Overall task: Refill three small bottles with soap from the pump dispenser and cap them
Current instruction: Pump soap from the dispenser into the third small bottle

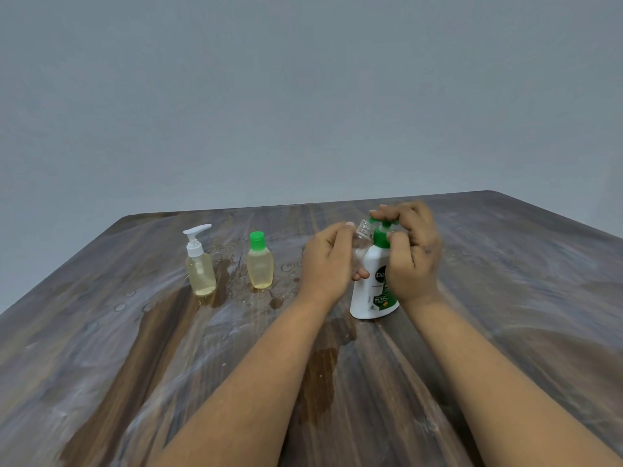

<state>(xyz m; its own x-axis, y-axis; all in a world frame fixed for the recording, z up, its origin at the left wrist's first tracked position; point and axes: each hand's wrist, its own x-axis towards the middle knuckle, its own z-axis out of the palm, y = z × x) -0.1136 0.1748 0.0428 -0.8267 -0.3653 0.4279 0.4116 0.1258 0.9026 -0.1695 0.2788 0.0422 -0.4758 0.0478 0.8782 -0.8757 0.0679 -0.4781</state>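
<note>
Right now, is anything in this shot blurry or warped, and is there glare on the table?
Head view: the right hand on the dispenser is smeared by motion, and the left hand with the clear bottle is a little soft; the two filled bottles are sharp. The wide lens bows the table edges. Pale sheen and wet patches lie on the table; lighting is soft and even.

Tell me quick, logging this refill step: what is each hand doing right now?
Left hand: grips the small clear bottle, uncapped, mouth at the spout.
Right hand: fingers curled over the pump dispenser head, pressing it.
</note>
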